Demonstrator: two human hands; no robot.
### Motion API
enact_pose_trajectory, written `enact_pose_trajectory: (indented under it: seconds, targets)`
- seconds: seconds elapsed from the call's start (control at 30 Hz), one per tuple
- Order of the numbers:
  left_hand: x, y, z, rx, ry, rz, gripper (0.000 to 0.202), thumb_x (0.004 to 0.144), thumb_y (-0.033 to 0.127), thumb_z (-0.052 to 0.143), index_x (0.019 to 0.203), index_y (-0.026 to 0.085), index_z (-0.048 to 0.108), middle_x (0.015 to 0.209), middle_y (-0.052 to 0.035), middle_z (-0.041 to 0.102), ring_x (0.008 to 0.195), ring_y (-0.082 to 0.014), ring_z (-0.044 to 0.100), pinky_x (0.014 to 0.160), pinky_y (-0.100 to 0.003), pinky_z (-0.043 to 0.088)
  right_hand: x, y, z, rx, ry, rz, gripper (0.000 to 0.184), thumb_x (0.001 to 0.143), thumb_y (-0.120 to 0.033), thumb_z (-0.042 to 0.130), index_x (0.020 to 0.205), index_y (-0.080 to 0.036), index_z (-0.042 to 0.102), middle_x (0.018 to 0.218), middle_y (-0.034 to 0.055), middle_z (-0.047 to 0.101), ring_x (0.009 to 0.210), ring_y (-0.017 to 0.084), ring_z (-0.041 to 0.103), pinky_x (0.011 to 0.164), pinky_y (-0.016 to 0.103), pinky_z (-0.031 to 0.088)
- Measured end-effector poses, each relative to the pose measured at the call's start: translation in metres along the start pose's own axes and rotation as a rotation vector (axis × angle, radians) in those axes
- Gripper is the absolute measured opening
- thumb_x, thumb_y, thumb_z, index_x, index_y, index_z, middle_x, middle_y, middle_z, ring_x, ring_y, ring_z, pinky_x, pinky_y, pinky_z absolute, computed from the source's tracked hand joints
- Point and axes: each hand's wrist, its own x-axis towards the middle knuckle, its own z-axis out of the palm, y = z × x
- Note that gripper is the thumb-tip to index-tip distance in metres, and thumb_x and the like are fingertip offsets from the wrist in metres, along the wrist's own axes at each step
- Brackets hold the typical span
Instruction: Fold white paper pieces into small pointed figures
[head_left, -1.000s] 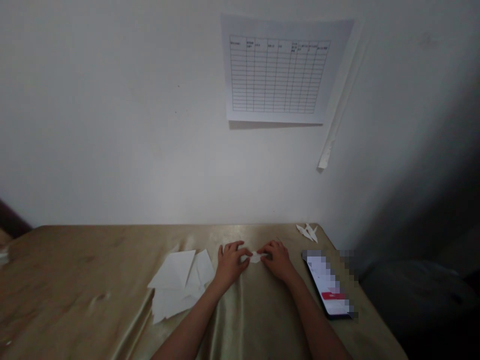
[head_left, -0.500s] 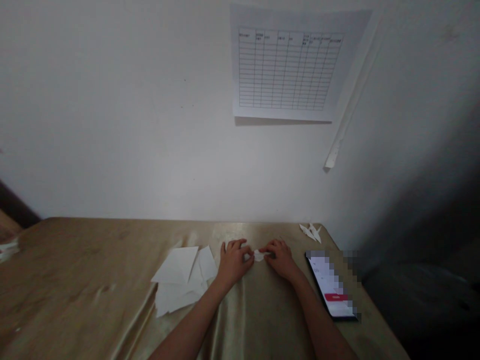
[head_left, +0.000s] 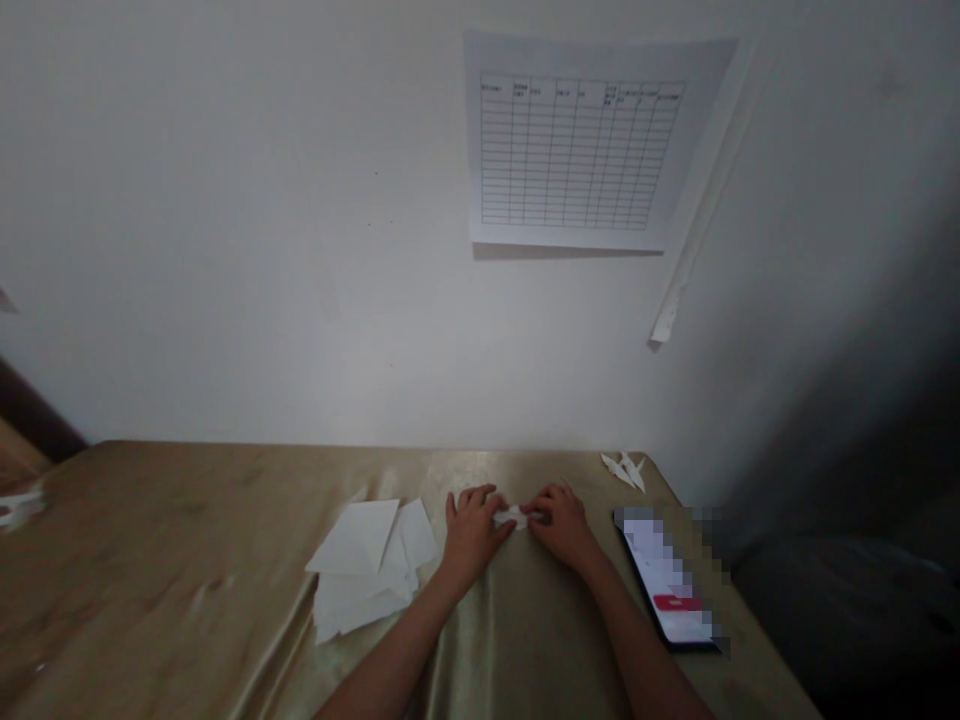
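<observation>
Bare forearms reach in from the lower edge of the view and angle toward each other over a bench [head_left: 187,570] draped in a shiny, gold-brown cloth. The left hand [head_left: 472,528], palm down, tilts inward, its thumb and index finger pinching one end of a small folded piece of white paper [head_left: 516,517] while the other fingers arch loosely forward. The right hand [head_left: 561,524] mirrors it from the opposite end, wrist bent inward, thumb and forefinger closed on the paper and the remaining fingers curled above. The piece sits between the two sets of fingertips, low over the cloth, its middle exposed; its exact folds are too small to read. Beside the left forearm lies a loose pile of white sheets [head_left: 349,605]. To the right of the right arm rests a phone [head_left: 646,565], with slender white paper shapes [head_left: 634,470] beyond it near the bench's far corner.
</observation>
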Motion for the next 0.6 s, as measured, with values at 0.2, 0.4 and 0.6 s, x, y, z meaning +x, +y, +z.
enact_pose_trajectory:
  seconds: [0.2,0.4,0.6]
  targets:
    - [0.004,0.002,0.004,-0.074,0.007,-0.061,0.019,0.082,0.028,0.073,0.1,0.026,0.068,0.134,-0.0028,0.065,0.13,-0.0274,0.051,0.12,-0.063,0.012,0.002,0.001,0.005,0.001,0.05,-0.036,0.027,0.08,-0.022,0.07,0.103,-0.034,0.077,0.108,0.0055,0.064,0.112,0.025,0.055,0.1,0.04,0.038]
    - [0.007,0.004,0.003,-0.117,0.02,-0.098,0.021,0.076,0.025,0.078,0.095,0.025,0.07,0.136,-0.0047,0.063,0.133,-0.0298,0.048,0.118,-0.057,0.019,0.008,0.009,0.012,0.038,0.063,-0.067,0.012,0.086,-0.031,0.069,0.093,-0.027,0.078,0.104,0.0062,0.067,0.107,0.024,0.058,0.098,0.038,0.04]
    - [0.005,0.004,0.004,-0.118,0.035,-0.084,0.021,0.076,0.024,0.077,0.096,0.026,0.071,0.133,-0.0038,0.065,0.132,-0.0289,0.049,0.118,-0.057,0.018,0.008,0.011,0.011,0.087,0.066,-0.109,0.006,0.085,-0.027,0.072,0.086,-0.025,0.077,0.102,0.0046,0.068,0.106,0.022,0.057,0.097,0.036,0.04]
